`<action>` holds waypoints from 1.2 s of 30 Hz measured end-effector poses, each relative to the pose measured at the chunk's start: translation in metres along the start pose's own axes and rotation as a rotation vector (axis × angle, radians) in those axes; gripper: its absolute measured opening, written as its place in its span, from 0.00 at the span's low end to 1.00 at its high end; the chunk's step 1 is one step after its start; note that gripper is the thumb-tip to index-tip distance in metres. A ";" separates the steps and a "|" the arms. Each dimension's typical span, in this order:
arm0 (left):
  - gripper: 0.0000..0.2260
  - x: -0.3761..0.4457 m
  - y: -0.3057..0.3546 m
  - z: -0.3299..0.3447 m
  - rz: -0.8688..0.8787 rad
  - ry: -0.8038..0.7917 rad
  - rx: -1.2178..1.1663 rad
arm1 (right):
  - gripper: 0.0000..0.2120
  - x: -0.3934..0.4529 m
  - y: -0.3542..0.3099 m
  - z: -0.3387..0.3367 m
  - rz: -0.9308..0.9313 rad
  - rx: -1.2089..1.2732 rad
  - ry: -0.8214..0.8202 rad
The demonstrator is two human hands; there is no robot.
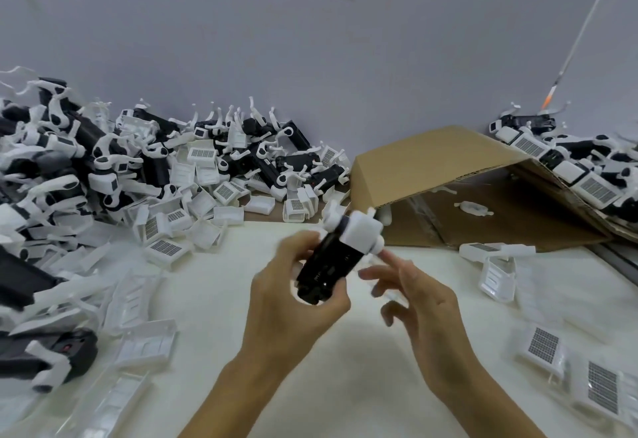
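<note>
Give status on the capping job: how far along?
Likely done: the capped units heaped on the cardboard box at right. In hand: the left hand grips a black unit with a white cap on its end; the right hand is open beside the cap. Left: the big heap and loose white caps at left, plenty, seemingly.

Bare left forearm (224, 392) and right forearm (483, 392) are stretching fwd, angling in toward each other. The left hand (293, 303) is gripping a black oblong plastic device w/ a white cap (331, 265), thumb and fingers curling round its lower end. The right hand (424, 306) is hovering just beside it, fingers loosely spread, index tip pointing at the cap end; contact's too blurred to tell.
</note>
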State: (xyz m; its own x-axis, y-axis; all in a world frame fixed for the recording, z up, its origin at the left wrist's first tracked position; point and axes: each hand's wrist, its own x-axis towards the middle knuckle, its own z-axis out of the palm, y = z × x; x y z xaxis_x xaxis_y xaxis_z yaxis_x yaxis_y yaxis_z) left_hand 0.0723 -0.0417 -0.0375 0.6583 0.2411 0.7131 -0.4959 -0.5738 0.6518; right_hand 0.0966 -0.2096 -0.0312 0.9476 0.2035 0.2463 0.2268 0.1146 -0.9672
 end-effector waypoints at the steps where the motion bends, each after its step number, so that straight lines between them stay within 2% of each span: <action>1: 0.21 0.004 0.000 -0.002 -0.143 0.014 -0.231 | 0.29 -0.002 -0.001 0.000 -0.065 -0.075 -0.016; 3: 0.19 0.012 0.001 -0.006 -0.463 0.037 -0.743 | 0.22 -0.005 -0.002 0.001 -0.144 -0.175 -0.049; 5: 0.16 0.013 0.003 -0.006 -0.724 0.008 -1.175 | 0.21 -0.009 -0.001 0.004 -0.209 -0.296 -0.106; 7: 0.13 0.010 0.008 -0.002 -0.890 -0.013 -1.332 | 0.25 -0.013 0.003 0.007 -0.303 -0.403 -0.195; 10: 0.15 0.005 0.011 0.004 -1.038 -0.011 -1.348 | 0.31 -0.015 0.011 0.010 -0.450 -0.449 -0.221; 12: 0.19 0.003 0.010 0.005 -1.071 -0.020 -1.370 | 0.38 -0.013 0.014 0.010 -0.458 -0.434 -0.138; 14: 0.22 0.003 0.011 0.005 -1.061 -0.050 -1.359 | 0.43 -0.011 0.012 0.007 -0.385 -0.368 -0.041; 16: 0.21 0.002 0.013 0.005 -1.032 -0.096 -1.336 | 0.36 -0.008 0.012 0.004 -0.402 -0.388 -0.020; 19: 0.21 0.002 0.015 0.006 -1.009 -0.178 -1.291 | 0.22 -0.008 0.016 0.004 -0.426 -0.446 -0.088; 23: 0.20 -0.001 0.015 0.008 -1.007 -0.228 -1.271 | 0.16 -0.010 0.017 0.007 -0.390 -0.407 -0.102; 33: 0.21 -0.004 0.014 0.010 -0.961 -0.253 -1.234 | 0.09 -0.012 0.014 0.008 -0.404 -0.357 -0.052; 36: 0.21 -0.003 0.016 0.009 -0.961 -0.260 -1.250 | 0.10 -0.012 0.012 0.009 -0.428 -0.390 -0.047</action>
State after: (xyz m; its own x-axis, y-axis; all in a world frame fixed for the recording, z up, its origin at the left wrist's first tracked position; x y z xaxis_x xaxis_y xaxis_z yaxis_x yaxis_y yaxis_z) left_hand 0.0675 -0.0587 -0.0319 0.9949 -0.0907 -0.0443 0.0958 0.7094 0.6982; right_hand 0.0859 -0.2016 -0.0450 0.7440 0.2623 0.6145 0.6624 -0.1690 -0.7299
